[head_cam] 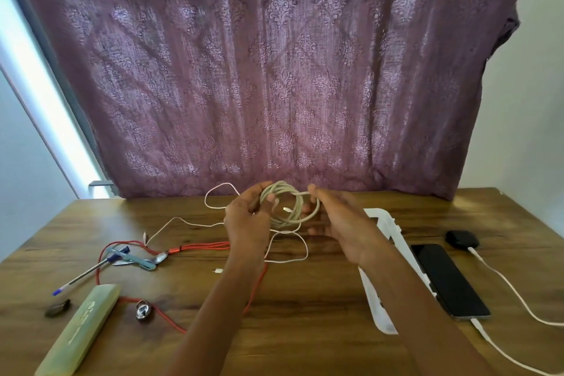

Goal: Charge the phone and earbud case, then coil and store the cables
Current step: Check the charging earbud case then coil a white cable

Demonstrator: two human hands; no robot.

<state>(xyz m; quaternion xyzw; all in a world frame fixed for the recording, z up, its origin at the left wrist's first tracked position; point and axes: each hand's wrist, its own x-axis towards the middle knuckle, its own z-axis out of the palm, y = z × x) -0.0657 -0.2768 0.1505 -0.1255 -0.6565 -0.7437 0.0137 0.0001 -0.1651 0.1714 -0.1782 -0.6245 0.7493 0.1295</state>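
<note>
A coiled white cable (287,204) is held up over the middle of the wooden table (305,299). My left hand (247,220) grips the coil's left side. My right hand (338,220) pinches a strand at the coil's top right. A thinner white cable (287,259) trails loose on the table below and to the left. At the right lies a black phone (448,281) with a white cable (494,348) in its near end. Beyond the phone sits a dark earbud case (461,239) with another white cable (515,293) plugged in.
A red cable (201,247) snakes across the left half. Pens (91,270), scissors (143,261), a pale green case (79,330), a small metal padlock (142,310) and a dark small object (57,308) lie at the left. A white plastic tray (384,226) lies beside the phone. A purple curtain (274,70) hangs behind.
</note>
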